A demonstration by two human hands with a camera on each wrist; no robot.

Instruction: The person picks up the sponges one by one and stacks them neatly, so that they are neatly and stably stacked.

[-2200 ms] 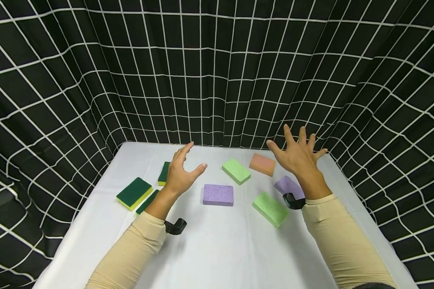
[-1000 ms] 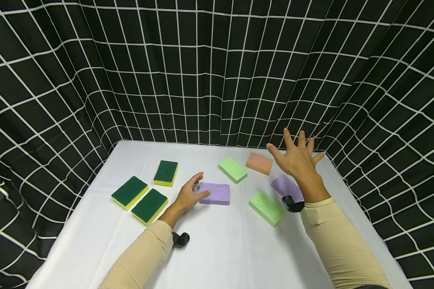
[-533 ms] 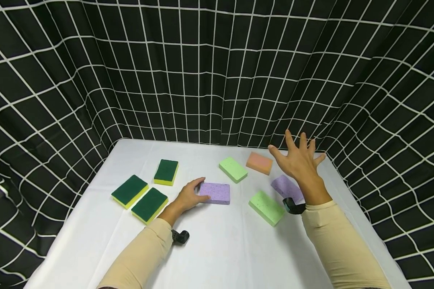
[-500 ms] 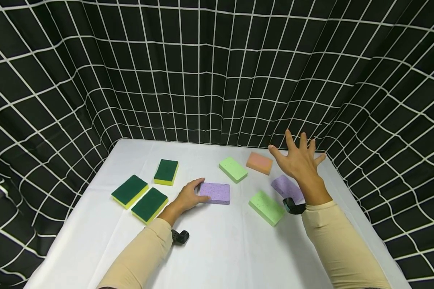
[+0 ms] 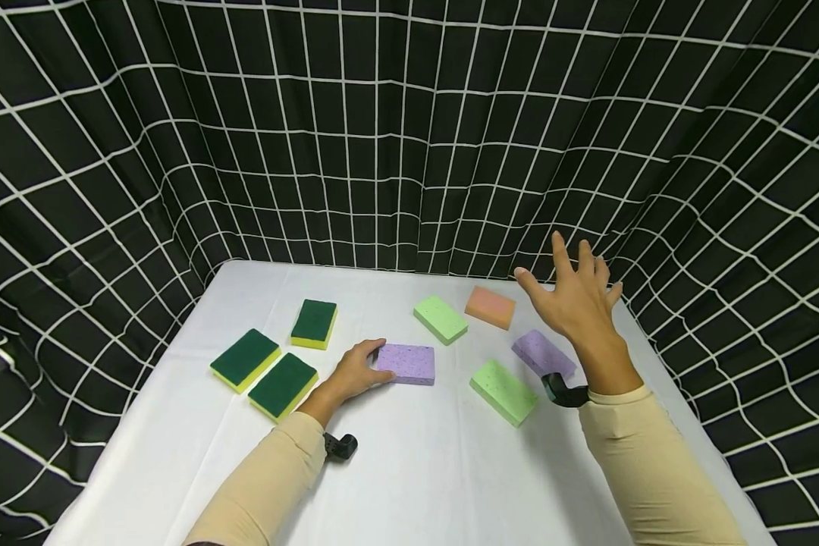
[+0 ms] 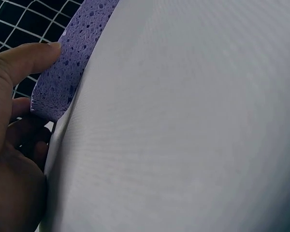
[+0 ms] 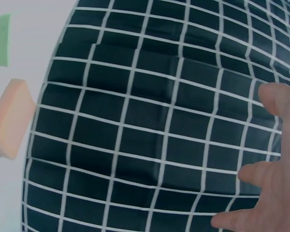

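In the head view my left hand grips the left end of a purple sponge that lies flat at mid-table. Thumb on the near side, fingers around the far side. The left wrist view shows the thumb against the pitted edge of the same purple sponge, with the other fingers partly hidden behind it. My right hand is raised over the right side, fingers spread and holding nothing. Just left of its forearm lies a second purple sponge, partly covered by the wrist camera.
Several dark green and yellow scouring sponges lie at the left. A light green sponge and an orange sponge lie toward the back, another green sponge nearer right. A black gridded curtain surrounds the white table.
My left hand has come down from above the table and taken hold of the purple sponge's left end. The right hand has shifted slightly right, its fingers spread a little less widely.
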